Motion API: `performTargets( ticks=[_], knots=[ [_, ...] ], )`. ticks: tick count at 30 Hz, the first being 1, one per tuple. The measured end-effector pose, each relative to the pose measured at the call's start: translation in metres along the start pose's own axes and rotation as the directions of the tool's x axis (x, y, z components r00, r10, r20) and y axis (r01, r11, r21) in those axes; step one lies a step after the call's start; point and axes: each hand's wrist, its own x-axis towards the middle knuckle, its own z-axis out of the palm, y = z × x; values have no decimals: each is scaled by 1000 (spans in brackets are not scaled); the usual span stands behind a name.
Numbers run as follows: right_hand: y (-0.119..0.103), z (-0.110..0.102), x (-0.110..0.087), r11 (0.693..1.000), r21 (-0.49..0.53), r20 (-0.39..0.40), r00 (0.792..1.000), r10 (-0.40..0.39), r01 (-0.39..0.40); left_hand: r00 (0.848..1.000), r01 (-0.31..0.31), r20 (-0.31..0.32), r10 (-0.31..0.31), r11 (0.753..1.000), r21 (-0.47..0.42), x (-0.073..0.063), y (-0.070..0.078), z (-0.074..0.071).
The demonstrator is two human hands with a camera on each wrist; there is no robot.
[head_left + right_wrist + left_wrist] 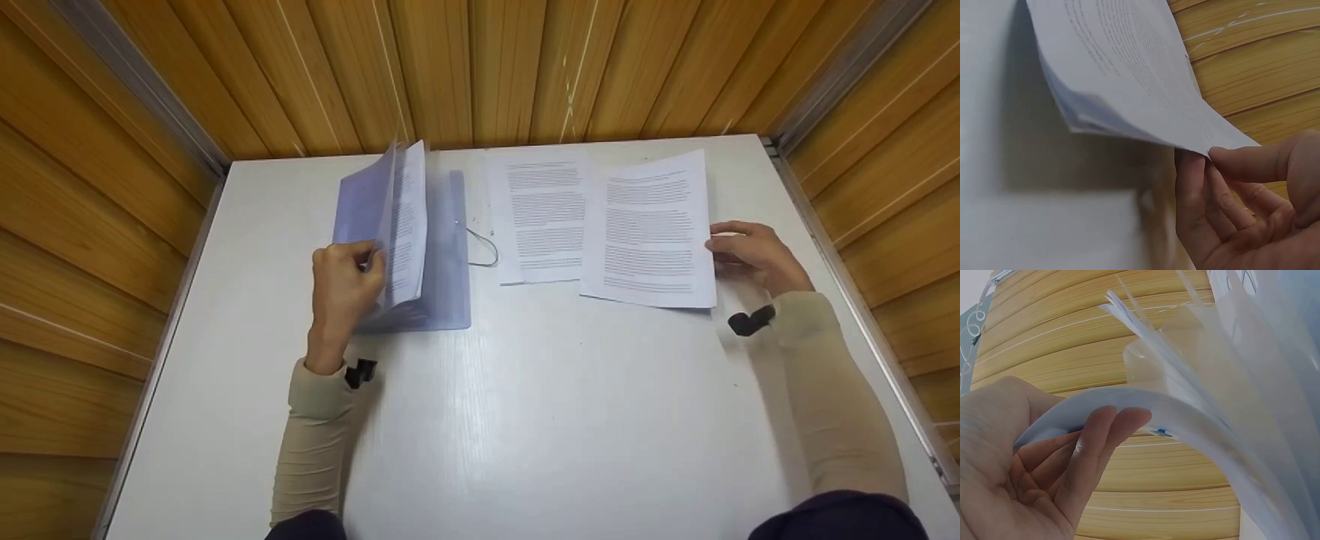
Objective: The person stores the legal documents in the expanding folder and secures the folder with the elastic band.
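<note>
A translucent bluish plastic folder point(448, 300) lies on the left half of the table, its clear inner sleeves and printed sheets point(409, 225) raised. My left hand point(349, 281) pinches the folder's cover and sleeves at their left edge; the left wrist view shows the cover point(1112, 398) bent between thumb and fingers. At the right, my right hand point(757, 255) pinches the right edge of a few printed pages point(649, 232), lifted slightly off the table. In the right wrist view the thumb point(1241, 163) is on top and fingers are beneath the pages.
Another printed sheet point(544, 217) lies flat between the folder and the held pages, partly covered by them. A thin elastic loop point(484, 251) sticks out from the folder's right side. Wood-plank walls point(502, 75) border the white table point(570, 420) at the back and sides.
</note>
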Motion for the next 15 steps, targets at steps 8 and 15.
performTargets(
  ticks=[8, 15],
  knots=[
    [-1, -2, -7, 974, 225, 42, 999, 3, -13, 1000, -6, -8, 6, 1000, -6, 0, 0, -1],
    [-2, 0, -12, 943, 333, 62, 998, -4, -17, 1000, 15, -11, -15, 1000, -11, 0, -1, -1]
  ],
)
